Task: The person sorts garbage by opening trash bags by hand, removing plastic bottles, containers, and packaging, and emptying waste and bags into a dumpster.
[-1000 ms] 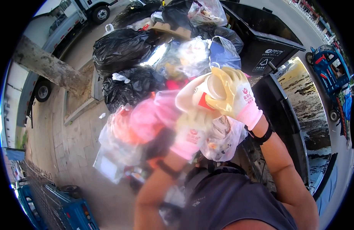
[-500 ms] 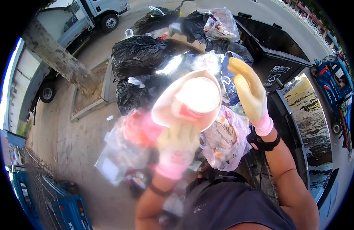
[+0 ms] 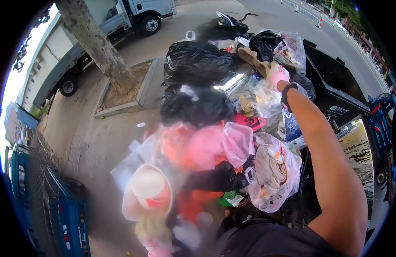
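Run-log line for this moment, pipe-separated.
left hand: holds pale container, cup inside | right hand: near beige packaging, contact unclear | rubbish bags beside black bin

Bags (image 3: 200, 62) lie heaped before me. Near their left edge, my left fingers (image 3: 150, 224) hold a bowl (image 3: 132, 205) with a cup (image 3: 157, 196) inside it. My right fingers (image 3: 273, 68) are at the bags' far right, just beside the cardboard (image 3: 251, 57). A bin (image 3: 340, 93) stands right of the bags. Left is a tree (image 3: 101, 50), a truck (image 3: 141, 7) behind it. A vehicle (image 3: 73, 222) stands at my near left; beyond the bags lies the road (image 3: 280, 20).
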Action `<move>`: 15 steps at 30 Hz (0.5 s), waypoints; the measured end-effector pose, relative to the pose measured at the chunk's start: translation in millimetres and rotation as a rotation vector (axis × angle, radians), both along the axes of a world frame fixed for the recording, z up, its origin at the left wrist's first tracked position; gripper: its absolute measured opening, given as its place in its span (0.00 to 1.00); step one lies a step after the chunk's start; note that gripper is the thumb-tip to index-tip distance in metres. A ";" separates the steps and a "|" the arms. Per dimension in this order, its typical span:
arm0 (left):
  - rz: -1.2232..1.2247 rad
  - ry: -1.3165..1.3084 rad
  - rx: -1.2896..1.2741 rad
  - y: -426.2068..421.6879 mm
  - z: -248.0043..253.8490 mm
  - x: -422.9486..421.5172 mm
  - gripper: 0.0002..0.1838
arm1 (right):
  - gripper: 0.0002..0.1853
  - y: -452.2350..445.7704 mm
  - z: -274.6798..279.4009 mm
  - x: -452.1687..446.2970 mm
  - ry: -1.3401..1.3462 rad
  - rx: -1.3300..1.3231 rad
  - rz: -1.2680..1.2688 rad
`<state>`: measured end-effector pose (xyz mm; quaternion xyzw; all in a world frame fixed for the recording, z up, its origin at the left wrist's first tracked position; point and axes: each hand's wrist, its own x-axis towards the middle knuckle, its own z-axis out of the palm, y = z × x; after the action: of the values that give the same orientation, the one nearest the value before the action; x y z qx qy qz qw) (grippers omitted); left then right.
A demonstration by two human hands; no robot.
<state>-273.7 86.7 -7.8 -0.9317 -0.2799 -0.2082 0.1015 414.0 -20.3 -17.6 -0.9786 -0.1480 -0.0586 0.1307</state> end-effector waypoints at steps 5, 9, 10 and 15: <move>0.140 -0.041 -0.081 -8.5 -8.5 -17.2 0.13 | 0.23 -35.8 -26.4 37.4 -0.440 -0.106 0.083; 0.216 -0.061 -0.162 -15.9 -23.9 -24.5 0.12 | 0.18 -7.6 38.1 -114.1 -0.440 0.463 0.654; 0.221 -0.079 -0.200 -19.5 -30.7 -28.2 0.13 | 0.17 3.5 42.4 -165.5 -0.382 0.593 0.870; 0.296 -0.104 -0.300 -42.0 -58.6 -49.2 0.12 | 0.19 46.6 51.8 -371.4 0.415 0.433 1.258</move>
<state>-323.0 44.8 -66.4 -0.8730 -0.4466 -0.1946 -0.0235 42.6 26.2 34.2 -0.6497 -0.6437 0.1884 0.3577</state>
